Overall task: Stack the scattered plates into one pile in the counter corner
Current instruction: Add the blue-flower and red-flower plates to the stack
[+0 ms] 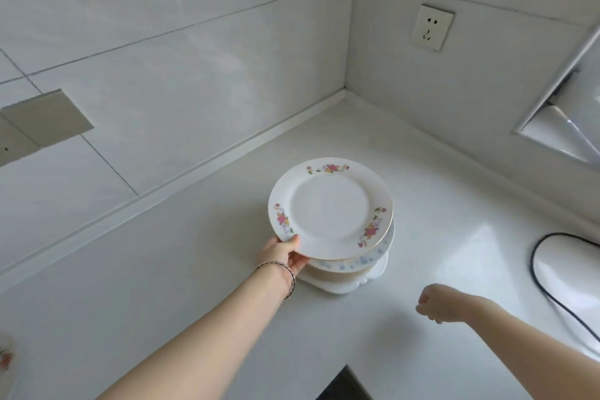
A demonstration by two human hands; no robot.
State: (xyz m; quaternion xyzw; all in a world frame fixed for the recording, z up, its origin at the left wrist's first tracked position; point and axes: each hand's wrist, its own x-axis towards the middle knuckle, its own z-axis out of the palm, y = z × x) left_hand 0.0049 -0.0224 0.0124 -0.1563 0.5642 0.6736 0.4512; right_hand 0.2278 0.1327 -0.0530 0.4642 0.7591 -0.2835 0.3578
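Observation:
A white plate with pink flowers and a gold rim (329, 208) lies on top of a pile of plates (360, 265) on the white counter, short of the corner. My left hand (284, 256) pinches the flowered plate's near-left rim, thumb on top, fingers underneath. Below it a blue-speckled plate and a scalloped white plate (344, 286) show at the pile's near edge. My right hand (438, 302) hovers to the right of the pile, fingers loosely curled, holding nothing. Another flowered plate (6, 359) peeks in at the far left edge.
The counter corner (345, 92) lies beyond the pile, between two tiled walls. A wall socket (431, 27) sits on the right wall. A black cable (548, 289) loops over the counter at right. A metal range hood (565, 120) juts in at the upper right.

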